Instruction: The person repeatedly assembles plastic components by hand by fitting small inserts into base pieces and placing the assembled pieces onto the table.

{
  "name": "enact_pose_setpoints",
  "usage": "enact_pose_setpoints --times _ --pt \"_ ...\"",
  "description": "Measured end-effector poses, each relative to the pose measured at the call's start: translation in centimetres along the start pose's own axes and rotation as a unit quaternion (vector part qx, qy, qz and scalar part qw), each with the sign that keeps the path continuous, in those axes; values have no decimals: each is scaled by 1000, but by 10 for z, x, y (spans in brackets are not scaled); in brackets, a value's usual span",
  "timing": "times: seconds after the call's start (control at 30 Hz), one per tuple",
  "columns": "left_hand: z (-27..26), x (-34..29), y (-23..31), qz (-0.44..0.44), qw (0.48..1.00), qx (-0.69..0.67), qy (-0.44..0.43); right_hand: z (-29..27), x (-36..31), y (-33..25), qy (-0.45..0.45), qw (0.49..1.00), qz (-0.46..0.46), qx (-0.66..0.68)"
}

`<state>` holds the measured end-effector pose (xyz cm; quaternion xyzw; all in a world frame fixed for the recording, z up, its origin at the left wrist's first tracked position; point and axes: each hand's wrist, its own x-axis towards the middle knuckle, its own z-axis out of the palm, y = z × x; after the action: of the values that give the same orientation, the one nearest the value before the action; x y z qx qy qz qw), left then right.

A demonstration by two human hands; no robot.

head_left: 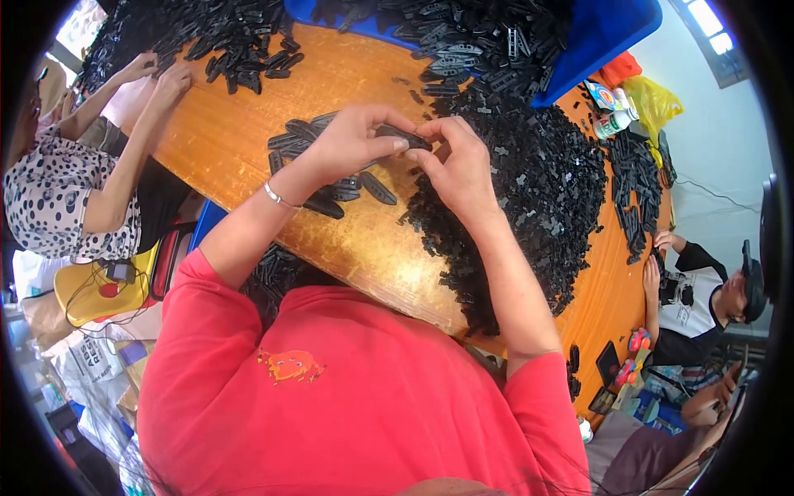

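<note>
Between my two hands, above the wooden table, is a long black plastic part point(404, 135) with rounded ends. My left hand point(357, 139) pinches its left end between thumb and fingers. At the other end, my right hand point(453, 155) closes thumb and fingertips on the same part. Beneath my left hand and wrist lies a loose group of similar long black parts point(379, 188). Right of my right hand spreads a big heap of small black plastic pieces point(538, 190); my right forearm crosses over it.
A blue bin point(616, 41) full of long black parts stands at the far side. More parts pile up at the far left point(240, 58), near a co-worker's hands point(172, 83). Another person point(695, 289) sits on the right. A white bottle point(612, 124) stands by a yellow bag point(649, 103).
</note>
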<state>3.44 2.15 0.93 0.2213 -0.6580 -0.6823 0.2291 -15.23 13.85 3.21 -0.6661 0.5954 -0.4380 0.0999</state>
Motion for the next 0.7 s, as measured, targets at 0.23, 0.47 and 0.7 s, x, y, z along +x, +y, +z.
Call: enact_pose_setpoints --times 0.23,0.47,0.7 --pt "5 -25 13 57 975 211 44 28 -13 5 -63 972 214 71" --pt "-21 -38 20 34 953 293 72 43 -1 11 -157 915 292 230" --pt "-75 -49 14 63 881 458 105 44 52 77 -47 976 76 -199"
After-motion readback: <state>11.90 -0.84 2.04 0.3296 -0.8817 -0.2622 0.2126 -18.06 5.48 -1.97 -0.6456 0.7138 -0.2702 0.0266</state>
